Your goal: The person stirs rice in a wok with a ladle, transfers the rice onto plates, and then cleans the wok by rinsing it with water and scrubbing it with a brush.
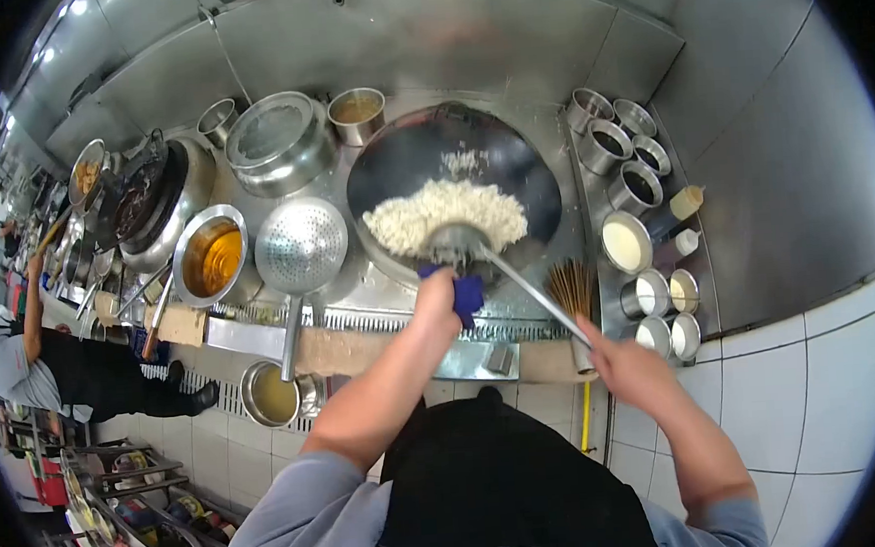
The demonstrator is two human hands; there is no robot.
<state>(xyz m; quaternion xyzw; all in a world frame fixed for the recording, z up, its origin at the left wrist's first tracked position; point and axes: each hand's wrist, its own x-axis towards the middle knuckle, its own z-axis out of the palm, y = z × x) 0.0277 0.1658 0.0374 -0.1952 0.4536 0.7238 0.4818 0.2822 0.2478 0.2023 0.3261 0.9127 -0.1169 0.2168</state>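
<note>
Your wide black wok (521, 163) holds a pale, clumpy mound of white rice (444, 213) on its near side; left of it a steel bowl (188, 251) carries amber oil, and round steel tins (607, 225) on the right show white contents. Your left hand (437, 302) has its grip clamped on a blue cloth (469, 294) at the wok's near rim. Your right hand (618, 358) is closed round the long-handled steel ladle (456, 242), its bowl in the rice.

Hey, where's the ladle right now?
In the head view, the ladle sits centre, bowl in the rice at the near rim of the wok, beside the blue cloth under the left hand; its handle runs right into the right hand.
</note>
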